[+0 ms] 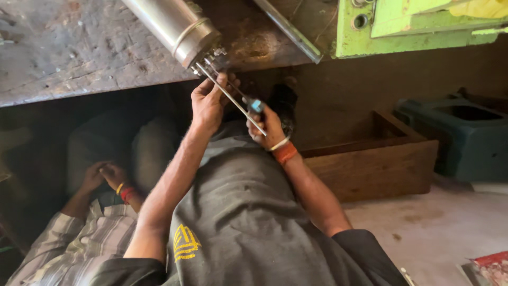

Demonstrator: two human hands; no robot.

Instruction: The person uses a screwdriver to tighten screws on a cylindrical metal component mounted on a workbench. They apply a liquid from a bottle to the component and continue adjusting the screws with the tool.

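Sitting at nine o'clock, a co-worker's clasped hands (pixel 108 176), idle. Lying on the worn workbench (pixel 69 47) at twelve o'clock, a steel cylinder (pixel 174 24), likely heavy, rigid, slick. Curling closed around long thin rods (pixel 228 95) near its end, left hand (pixel 207 103). Gripping a blue-handled screwdriver (pixel 253 104) at one o'clock, right hand (pixel 269 128). Probably bending easily, those rods; better gripping the cylinder body.

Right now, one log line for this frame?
left hand: grips long rod | right hand: holds screwdriver | steel cylinder: on bench
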